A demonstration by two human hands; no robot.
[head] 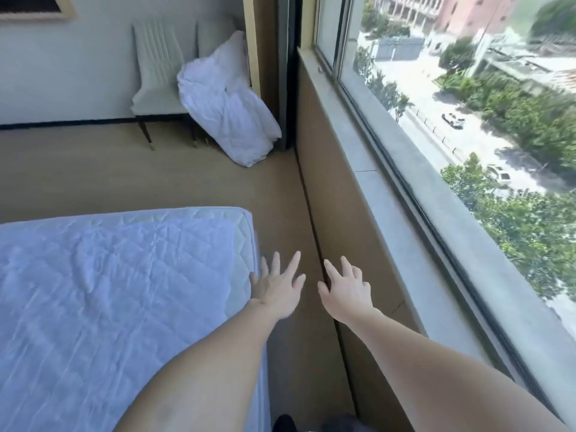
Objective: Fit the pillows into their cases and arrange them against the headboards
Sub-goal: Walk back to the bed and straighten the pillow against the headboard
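Observation:
A heap of white quilted bedding (227,101) is piled on and against a chair in the far corner and sags down to the floor. No pillow or case can be told apart in it. My left hand (277,286) reaches forward with spread fingers beside the corner of the bed (109,275), holding nothing. My right hand (346,289) is stretched out next to it over the floor strip by the window wall, fingers loosely spread and empty. The bed carries only a white quilted mattress cover. No headboard is in view.
Two cream chairs (159,73) stand against the far wall. A narrow strip of tan carpet (290,219) runs between the bed and the low wall under the window sill (383,169). A large window fills the right side. Dark shoes show at the bottom edge.

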